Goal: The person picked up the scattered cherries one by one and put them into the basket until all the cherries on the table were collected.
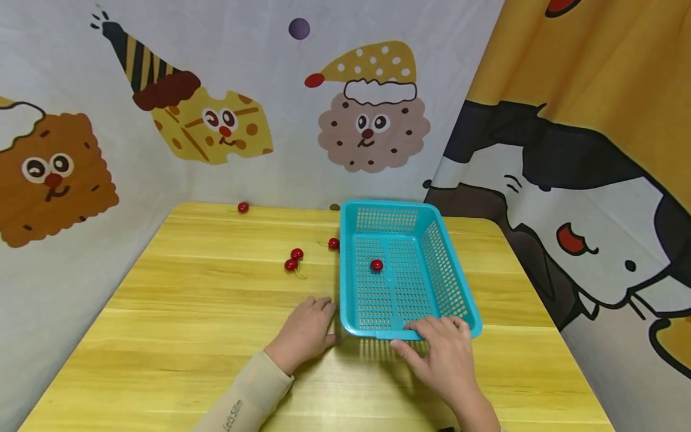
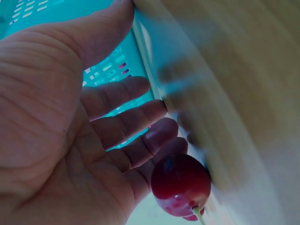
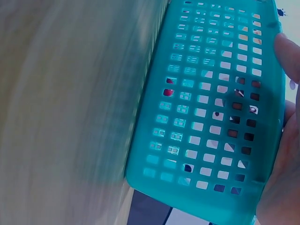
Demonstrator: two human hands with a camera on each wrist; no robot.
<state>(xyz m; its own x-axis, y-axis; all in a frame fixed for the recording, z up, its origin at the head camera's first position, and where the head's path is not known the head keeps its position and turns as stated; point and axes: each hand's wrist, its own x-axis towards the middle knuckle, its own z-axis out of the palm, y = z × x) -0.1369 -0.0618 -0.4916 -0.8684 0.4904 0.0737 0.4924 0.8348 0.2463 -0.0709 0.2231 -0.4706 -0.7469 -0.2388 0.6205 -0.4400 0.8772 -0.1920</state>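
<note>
A turquoise plastic basket [image 1: 457,264] stands on the table with one red cherry [image 1: 376,265] on its mesh floor. At the basket's near rim my right hand [image 1: 439,360] grips the edge, fingers over the inside and thumb outside; in the right wrist view the basket's perforated wall [image 3: 197,112] fills the middle. My left hand [image 1: 305,333] is low over the table, left of the basket's near corner, its palm facing the basket. The left wrist view shows its fingers [image 2: 136,112] loosely extended, holding nothing, with a stemmed cherry [image 2: 180,185] appearing beyond the little finger.
Two cherries [image 1: 291,265] lie together left of the basket. Another cherry [image 1: 333,244] is close against the basket's left side, and one more cherry [image 1: 243,207] sits near the table's back edge. A cartoon-printed cloth [image 1: 281,186] hangs behind the wooden table [image 1: 189,336].
</note>
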